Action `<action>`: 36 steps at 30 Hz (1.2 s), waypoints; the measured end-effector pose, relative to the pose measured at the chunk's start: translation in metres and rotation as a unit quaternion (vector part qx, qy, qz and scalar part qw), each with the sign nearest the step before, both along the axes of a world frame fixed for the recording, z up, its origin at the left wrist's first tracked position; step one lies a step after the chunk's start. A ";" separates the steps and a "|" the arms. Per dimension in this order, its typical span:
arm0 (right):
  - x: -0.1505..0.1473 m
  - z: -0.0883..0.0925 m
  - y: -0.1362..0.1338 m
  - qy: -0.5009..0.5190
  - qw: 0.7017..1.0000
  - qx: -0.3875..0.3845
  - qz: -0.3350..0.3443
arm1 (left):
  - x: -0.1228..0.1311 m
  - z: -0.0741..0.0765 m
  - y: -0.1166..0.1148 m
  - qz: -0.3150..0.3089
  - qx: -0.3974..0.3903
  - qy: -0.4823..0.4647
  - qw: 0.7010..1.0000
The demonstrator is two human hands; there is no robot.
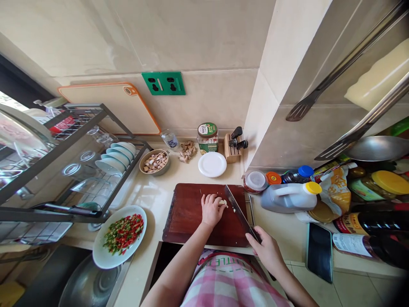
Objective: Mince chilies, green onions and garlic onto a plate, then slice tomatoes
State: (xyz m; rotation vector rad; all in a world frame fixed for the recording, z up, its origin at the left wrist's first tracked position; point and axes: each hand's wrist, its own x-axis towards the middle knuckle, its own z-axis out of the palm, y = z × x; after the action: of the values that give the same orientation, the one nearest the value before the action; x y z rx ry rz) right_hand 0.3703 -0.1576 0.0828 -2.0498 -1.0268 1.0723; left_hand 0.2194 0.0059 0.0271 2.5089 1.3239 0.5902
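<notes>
Pink-checked garment nearest, at the lower edge. Pale garlic on the dark red board, right of its middle, pinned by the left hand, fingers curled over it. Right hand closed round the handle of a knife, its blade slanting over the board just beside the garlic. Behind, on the desk: white plate; leftward, ginger and a bowl of cloves. Nearer, far left: dish of chopped red and green peppers.
</notes>
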 end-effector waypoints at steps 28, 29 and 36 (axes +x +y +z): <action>-0.053 0.017 0.054 -0.282 0.940 -0.092 0.166 | -0.029 0.006 0.006 -0.087 -0.031 -0.070 0.993; -0.055 0.019 0.054 -0.277 0.942 -0.086 0.167 | -0.031 0.005 0.008 -0.094 -0.032 -0.077 0.992; -0.078 0.013 0.050 -0.291 0.943 -0.118 0.113 | -0.036 0.002 0.014 -0.129 -0.058 -0.086 0.986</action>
State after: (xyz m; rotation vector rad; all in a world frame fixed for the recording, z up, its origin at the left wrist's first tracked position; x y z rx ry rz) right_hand 0.2919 -0.1073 0.0959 -2.5754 -1.5143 0.7241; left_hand 0.1831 0.0199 0.0287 2.4196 0.9267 0.6349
